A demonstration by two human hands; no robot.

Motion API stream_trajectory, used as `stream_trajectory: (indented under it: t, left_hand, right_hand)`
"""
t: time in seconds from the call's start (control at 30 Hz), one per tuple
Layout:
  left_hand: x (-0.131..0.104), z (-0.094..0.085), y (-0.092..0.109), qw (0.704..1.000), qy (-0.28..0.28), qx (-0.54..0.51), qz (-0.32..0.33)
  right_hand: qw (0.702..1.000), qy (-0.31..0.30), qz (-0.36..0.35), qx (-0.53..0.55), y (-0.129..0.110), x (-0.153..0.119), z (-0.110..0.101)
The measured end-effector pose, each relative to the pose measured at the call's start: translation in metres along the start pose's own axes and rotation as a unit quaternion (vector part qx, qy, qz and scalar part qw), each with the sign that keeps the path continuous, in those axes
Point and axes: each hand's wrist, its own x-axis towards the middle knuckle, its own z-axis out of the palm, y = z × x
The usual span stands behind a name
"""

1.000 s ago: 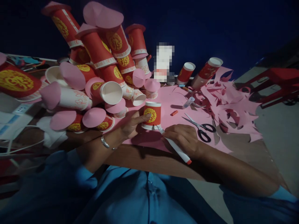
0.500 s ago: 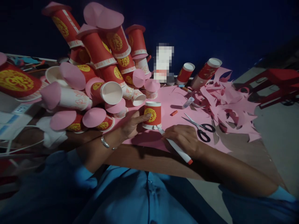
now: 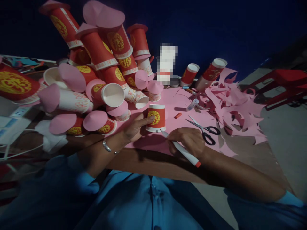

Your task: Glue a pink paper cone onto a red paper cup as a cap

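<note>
Table edge point(image 3: 141, 162) near red cup point(image 3: 160, 118)

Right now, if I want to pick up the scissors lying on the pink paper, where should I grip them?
I would take the scissors by the black handles, coming from the person's right: the loops lie toward that side, while the parted blades point left and away. The right hand seems nearest, but it holds a white pen-shaped tool.

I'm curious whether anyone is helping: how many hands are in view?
2: the left hand, holding a red cup, and the right hand, holding a white marker by the cup's lower rim. No others show.
</note>
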Motion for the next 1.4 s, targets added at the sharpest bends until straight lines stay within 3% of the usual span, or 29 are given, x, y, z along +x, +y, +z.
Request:
stream_trajectory:
  t: [0.53, 0.93, 1.23, 1.4]
  left_hand:
    - [0.002, 0.002, -0.002, 0.999, -0.025, -0.041, -0.006]
    - [0.001, -0.002, -0.002, 1.000, -0.017, -0.008, -0.021]
    - [0.000, 0.003, 0.000, 0.999, -0.017, -0.027, -0.002]
    - [0.001, 0.004, 0.000, 0.999, -0.021, -0.037, -0.005]
  right_hand:
    - [0.999, -0.026, 0.008, -0.025, 0.005, -0.009, 0.004]
    - [0.998, -0.058, -0.007, -0.013, -0.001, -0.002, -0.001]
    - [0.999, -0.015, -0.006, -0.031, 0.000, -0.002, -0.002]
    - [0.999, -0.026, -0.012, -0.030, 0.002, -0.005, -0.001]
